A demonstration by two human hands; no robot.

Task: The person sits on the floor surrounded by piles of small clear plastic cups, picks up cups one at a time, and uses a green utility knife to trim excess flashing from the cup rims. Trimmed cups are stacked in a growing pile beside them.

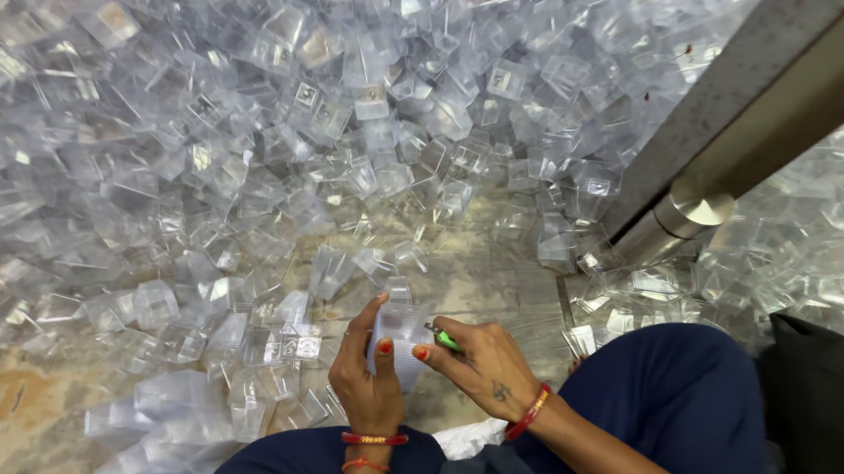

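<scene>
My left hand [365, 377] grips a small clear plastic box [401, 331] from the left, thumb on its front. My right hand [482, 365] holds a small green-handled tool [444, 340] against the box's right side. Both hands sit low in the middle of the view, above my lap in dark blue cloth [656, 399]. Red bangles ring both wrists.
A huge heap of loose clear plastic boxes [333, 124] covers the floor ahead and to the sides. Stacked rows of nested boxes [157, 438] lie at the lower left. A metal door edge with a round steel fitting [687, 218] slants in from the right. A black bag [841, 395] sits at the lower right.
</scene>
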